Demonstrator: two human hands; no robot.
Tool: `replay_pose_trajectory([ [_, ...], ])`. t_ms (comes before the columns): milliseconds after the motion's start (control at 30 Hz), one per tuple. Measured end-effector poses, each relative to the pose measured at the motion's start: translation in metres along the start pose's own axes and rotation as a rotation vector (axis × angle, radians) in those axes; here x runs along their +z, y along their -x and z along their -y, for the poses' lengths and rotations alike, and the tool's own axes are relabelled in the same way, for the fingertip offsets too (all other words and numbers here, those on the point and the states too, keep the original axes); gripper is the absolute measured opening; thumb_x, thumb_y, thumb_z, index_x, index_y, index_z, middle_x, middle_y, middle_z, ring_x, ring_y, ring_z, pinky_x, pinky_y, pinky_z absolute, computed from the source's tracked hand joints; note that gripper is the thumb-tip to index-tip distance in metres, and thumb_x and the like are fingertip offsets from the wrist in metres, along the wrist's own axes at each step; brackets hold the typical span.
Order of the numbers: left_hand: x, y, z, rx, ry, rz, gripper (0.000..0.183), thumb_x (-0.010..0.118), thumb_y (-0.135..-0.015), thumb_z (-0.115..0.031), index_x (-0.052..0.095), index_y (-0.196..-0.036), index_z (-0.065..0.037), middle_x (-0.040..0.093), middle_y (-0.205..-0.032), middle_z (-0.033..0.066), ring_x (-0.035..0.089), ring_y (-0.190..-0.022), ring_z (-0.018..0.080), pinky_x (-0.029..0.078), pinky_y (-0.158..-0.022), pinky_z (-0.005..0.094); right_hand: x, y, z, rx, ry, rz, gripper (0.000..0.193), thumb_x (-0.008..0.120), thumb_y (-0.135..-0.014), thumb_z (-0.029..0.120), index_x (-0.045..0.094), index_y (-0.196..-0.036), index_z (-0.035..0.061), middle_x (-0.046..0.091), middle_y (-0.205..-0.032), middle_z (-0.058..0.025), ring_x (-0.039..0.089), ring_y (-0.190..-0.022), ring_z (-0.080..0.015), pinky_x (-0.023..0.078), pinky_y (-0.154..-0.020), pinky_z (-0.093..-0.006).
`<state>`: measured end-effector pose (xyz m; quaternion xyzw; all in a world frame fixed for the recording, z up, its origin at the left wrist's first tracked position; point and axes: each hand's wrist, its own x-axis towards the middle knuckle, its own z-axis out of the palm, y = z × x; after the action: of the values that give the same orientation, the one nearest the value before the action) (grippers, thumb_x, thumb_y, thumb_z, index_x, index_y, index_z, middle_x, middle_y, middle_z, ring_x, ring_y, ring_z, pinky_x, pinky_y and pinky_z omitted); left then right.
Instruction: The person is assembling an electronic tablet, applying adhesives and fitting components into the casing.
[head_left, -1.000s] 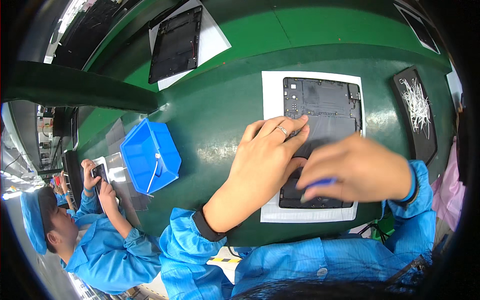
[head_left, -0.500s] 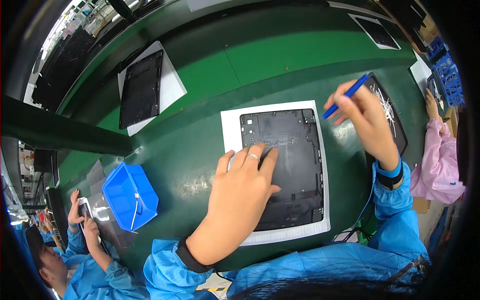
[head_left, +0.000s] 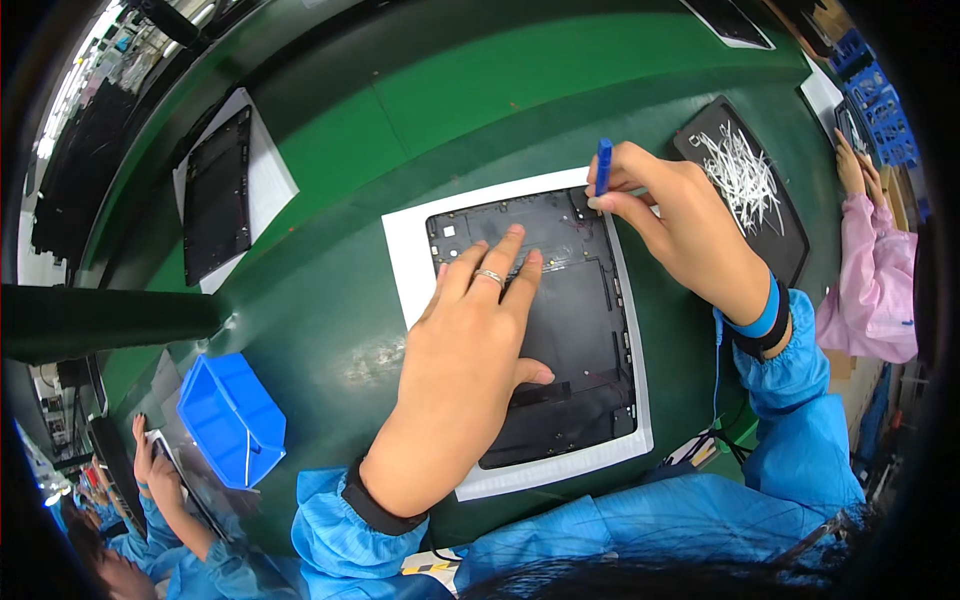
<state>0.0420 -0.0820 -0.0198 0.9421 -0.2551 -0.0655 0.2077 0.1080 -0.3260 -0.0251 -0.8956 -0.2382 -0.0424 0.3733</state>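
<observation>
A black rectangular device housing (head_left: 575,320), with small fittings along its edges, lies on a white sheet (head_left: 402,260) in front of me. My left hand (head_left: 458,345) rests flat on the housing's left half, fingers spread, a ring on one of them. My right hand (head_left: 690,220) pinches a slim blue pen-shaped tool (head_left: 603,165), held nearly upright over the housing's far right corner. The tool's lower tip is hard to make out, so I cannot tell whether it touches. A blue band and a black band circle my right wrist.
A black tray (head_left: 790,245) of white strips (head_left: 745,180) lies beyond my right hand. On the left stand a blue bin (head_left: 230,420) and a green bar (head_left: 110,322). Another black housing (head_left: 218,200) lies far left. Co-workers' hands (head_left: 855,165) show on both sides.
My right hand has moved left and down to the housing's far right corner, turning the blue tool nearly upright. My left hand stays on the housing. The whole view has shifted slightly.
</observation>
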Motion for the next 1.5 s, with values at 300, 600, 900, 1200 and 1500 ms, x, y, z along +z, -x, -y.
replay_pose_trajectory([
  [300, 0.001, 0.002, 0.005, 0.018, -0.004, -0.035, 0.088, 0.095, -0.061, -0.023, 0.063, -0.141, -0.005, 0.053, -0.155, 0.008, 0.055, -0.134, 0.0293, 0.059, -0.101, 0.0368, -0.003, 0.028, 0.01, 0.019, 0.011, 0.08, 0.021, 0.07, -0.099, 0.011, 0.056, -0.111, 0.0005, 0.071, -0.097, -0.0206, 0.067, -0.089, -0.0454, 0.053, -0.073, -0.0466],
  [600, 0.007, 0.003, 0.009, 0.074, 0.015, -0.076, 0.086, 0.094, -0.062, -0.025, 0.064, -0.139, -0.001, 0.057, -0.152, 0.0105, 0.058, -0.131, 0.0294, 0.06, -0.098, 0.0359, 0.0, 0.068, 0.025, 0.006, 0.062, 0.112, 0.015, 0.069, -0.098, 0.007, 0.063, -0.111, 0.0039, 0.071, -0.101, -0.0135, 0.07, -0.092, -0.0373, 0.056, -0.078, -0.0421],
  [900, 0.013, 0.006, 0.015, 0.07, 0.016, -0.14, 0.084, 0.095, -0.06, -0.022, 0.066, -0.138, -0.005, 0.058, -0.151, 0.0052, 0.058, -0.131, 0.0269, 0.06, -0.093, 0.0398, -0.003, 0.089, 0.041, 0.046, 0.029, 0.186, 0.015, 0.071, -0.096, 0.006, 0.065, -0.109, 0.0033, 0.071, -0.105, -0.0121, 0.07, -0.093, -0.0364, 0.056, -0.08, -0.0422],
  [1200, 0.013, 0.005, 0.014, 0.052, -0.011, -0.122, 0.085, 0.094, -0.062, -0.027, 0.065, -0.14, -0.007, 0.058, -0.151, 0.0039, 0.058, -0.131, 0.0267, 0.06, -0.091, 0.0395, -0.001, 0.105, 0.046, 0.005, 0.083, 0.212, 0.017, 0.072, -0.094, 0.006, 0.066, -0.11, 0.0055, 0.072, -0.106, -0.0093, 0.069, -0.093, -0.0342, 0.056, -0.079, -0.0423],
  [1500, 0.013, 0.004, 0.013, 0.06, -0.026, -0.103, 0.083, 0.094, -0.064, -0.03, 0.066, -0.139, -0.005, 0.058, -0.151, 0.006, 0.057, -0.133, 0.0234, 0.062, -0.092, 0.0363, -0.01, 0.128, 0.058, -0.023, 0.005, 0.344, 0.018, 0.072, -0.091, 0.005, 0.068, -0.108, 0.0073, 0.073, -0.11, -0.0083, 0.067, -0.099, -0.0339, 0.055, -0.086, -0.0443],
])
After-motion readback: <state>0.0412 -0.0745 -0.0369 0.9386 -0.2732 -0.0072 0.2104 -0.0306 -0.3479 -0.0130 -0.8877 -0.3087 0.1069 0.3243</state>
